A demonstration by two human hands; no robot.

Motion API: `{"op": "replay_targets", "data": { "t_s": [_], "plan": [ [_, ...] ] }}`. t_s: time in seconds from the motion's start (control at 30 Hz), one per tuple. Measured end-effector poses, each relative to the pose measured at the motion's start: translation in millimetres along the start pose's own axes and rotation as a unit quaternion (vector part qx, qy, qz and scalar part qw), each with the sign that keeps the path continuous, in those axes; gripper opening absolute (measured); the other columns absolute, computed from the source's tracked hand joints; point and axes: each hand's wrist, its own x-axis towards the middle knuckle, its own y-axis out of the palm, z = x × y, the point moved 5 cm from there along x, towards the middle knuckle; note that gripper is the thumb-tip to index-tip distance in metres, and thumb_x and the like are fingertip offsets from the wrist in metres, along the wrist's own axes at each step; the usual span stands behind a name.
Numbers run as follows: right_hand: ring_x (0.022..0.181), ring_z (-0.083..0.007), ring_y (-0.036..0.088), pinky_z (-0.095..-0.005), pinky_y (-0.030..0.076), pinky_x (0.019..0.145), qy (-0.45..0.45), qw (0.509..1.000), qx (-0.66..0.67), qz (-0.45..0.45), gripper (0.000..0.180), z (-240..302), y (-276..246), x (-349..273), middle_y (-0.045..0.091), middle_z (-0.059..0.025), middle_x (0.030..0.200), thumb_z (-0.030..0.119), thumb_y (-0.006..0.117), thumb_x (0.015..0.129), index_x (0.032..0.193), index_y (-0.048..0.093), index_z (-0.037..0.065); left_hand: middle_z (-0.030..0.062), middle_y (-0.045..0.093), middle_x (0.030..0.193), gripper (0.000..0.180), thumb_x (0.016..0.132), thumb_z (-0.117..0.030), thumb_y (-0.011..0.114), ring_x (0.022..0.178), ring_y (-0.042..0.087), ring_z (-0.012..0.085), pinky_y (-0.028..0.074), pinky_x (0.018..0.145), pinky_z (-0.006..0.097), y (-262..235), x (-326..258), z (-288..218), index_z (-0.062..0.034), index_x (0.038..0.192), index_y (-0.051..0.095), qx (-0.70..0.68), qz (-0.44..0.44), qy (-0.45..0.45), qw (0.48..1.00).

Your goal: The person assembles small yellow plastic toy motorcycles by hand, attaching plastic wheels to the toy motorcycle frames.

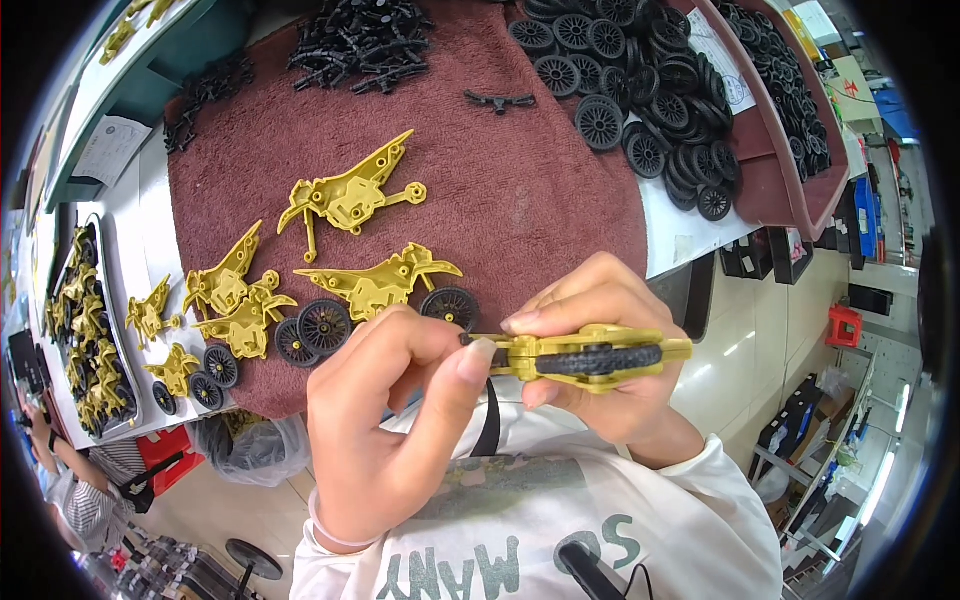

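Both my hands hold a gold plastic toy motorcycle (655,340) edge-on in front of my chest. A black treaded wheel (600,359) sits between its two side halves. My right hand (620,300) grips the body from above and below. Thumb and forefinger of my left hand (385,410) pinch a small black part at the left end, mostly hidden by the fingertips. Just beyond my left hand lies a gold motorcycle body (370,283) with black wheels beside it. Farther off is another gold body (350,200) without wheels.
Black wheels (660,90) are heaped at the far right beside a maroon bin (790,190). Black handlebar pieces (360,40) lie piled on the maroon towel (480,180), one handlebar (499,101) apart. At left stands a tray (128,390) of gold parts. Another person's arm (75,455) shows beyond.
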Motion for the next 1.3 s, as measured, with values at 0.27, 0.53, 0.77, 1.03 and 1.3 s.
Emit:
{"op": "replay_targets", "data": {
  "t_s": [0.27, 0.53, 0.77, 1.03, 1.3],
  "plan": [
    [0.075, -0.0176, 0.062, -0.0267, 0.047, 0.064, 0.014, 0.999, 0.029, 0.013, 0.033, -2.6, -1.2, -1.9, 0.066, -0.0101, 0.088, 0.004, 0.082, 0.071, 0.101, 0.071, 0.0, -0.0006, 0.049, 0.066, 0.014, 0.091, -0.005, 0.064, 0.059, 0.039, 0.0043, 0.03, 0.052, 0.023, 1.0, 9.0, 5.6, 0.0021, 0.08, 0.059, -0.106, 0.101, -0.051, 0.988],
    [0.077, -0.0181, 0.063, -0.0273, 0.048, 0.066, 0.044, 0.996, 0.07, 0.041, 0.03, -3.0, -0.8, 3.8, 0.066, -0.0105, 0.088, 0.001, 0.08, 0.071, 0.1, 0.071, -0.001, -0.0012, 0.05, 0.068, 0.013, 0.092, -0.006, 0.065, 0.059, 0.036, 0.0035, 0.027, 0.051, 0.022, 0.8, 6.1, 5.6, 0.0024, 0.083, 0.059, -0.158, 0.108, -0.068, 0.979],
    [0.09, -0.0252, 0.068, -0.033, 0.056, 0.078, -0.003, 0.999, 0.043, -0.022, 0.031, -0.2, -3.5, 0.9, 0.066, -0.0122, 0.09, 0.005, 0.083, 0.07, 0.098, 0.07, -0.002, 0.0025, 0.054, 0.076, 0.029, 0.083, -0.028, 0.077, 0.068, 0.047, 0.0165, 0.04, 0.066, 0.029, 3.9, -3.8, -1.7, -0.0031, 0.088, 0.063, 0.058, -0.074, 0.234, 0.968],
    [0.096, -0.0293, 0.069, -0.0368, 0.059, 0.084, -0.053, 0.996, 0.073, -0.019, 0.035, 1.4, 8.1, -8.3, 0.064, -0.0151, 0.099, 0.007, 0.085, 0.072, 0.101, 0.068, -0.001, 0.0069, 0.071, 0.098, 0.026, 0.072, -0.017, 0.081, 0.096, 0.066, 0.0265, 0.039, 0.082, 0.033, 11.7, -14.5, 14.9, -0.006, 0.094, 0.072, -0.009, -0.045, 0.286, 0.957],
    [0.087, -0.0279, 0.07, -0.0365, 0.059, 0.076, -0.088, 0.995, 0.047, -0.026, 0.033, 8.9, 10.7, -7.6, 0.067, -0.0146, 0.093, 0.007, 0.085, 0.07, 0.097, 0.069, -0.003, 0.0028, 0.073, 0.099, 0.025, 0.068, -0.008, 0.082, 0.091, 0.07, 0.0197, 0.037, 0.081, 0.03, 14.8, -27.2, 16.2, -0.0092, 0.091, 0.071, -0.012, -0.095, 0.273, 0.957]
  ]
}}
